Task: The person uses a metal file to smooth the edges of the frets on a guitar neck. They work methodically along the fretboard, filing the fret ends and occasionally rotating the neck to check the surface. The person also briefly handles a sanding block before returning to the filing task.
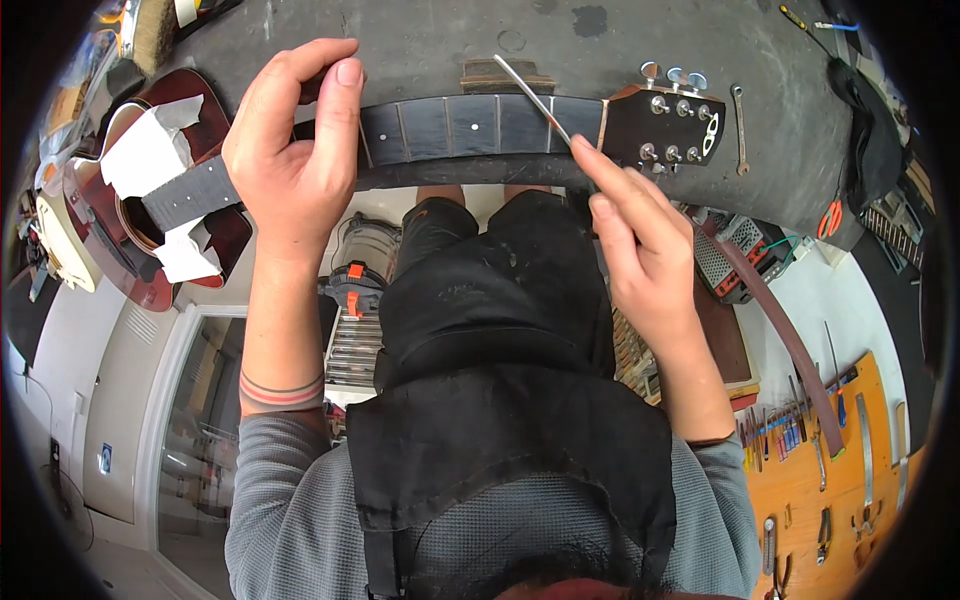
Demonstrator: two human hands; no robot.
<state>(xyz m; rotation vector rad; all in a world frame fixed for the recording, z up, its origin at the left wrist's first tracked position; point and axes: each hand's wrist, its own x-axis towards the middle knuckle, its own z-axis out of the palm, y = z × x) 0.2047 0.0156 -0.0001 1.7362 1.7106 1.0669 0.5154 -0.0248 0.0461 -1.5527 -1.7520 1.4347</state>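
Note:
A dark acoustic guitar (210,118) lies across the bench, its body at the left and its black headstock (640,125) at the right. My right hand (648,235) holds a slim metal file (522,82), slanting over the upper frets near the nut, index finger stretched along its end. Above the fretboard (425,130), toward the body, hovers my left hand (295,150). Its fingers are loosely bent, thumb and index tips slightly apart, with nothing visible between them. White paper (150,155) is fixed to the guitar body on both sides of the fretboard.
Behind the neck sits a small wooden block (480,76) on the grey bench (420,40). A wrench (740,130) lies right of the headstock; orange-handled scissors (829,220) hang at the bench's right edge. A brush (153,35) is at the far left. Tools hang on an orange board (850,440).

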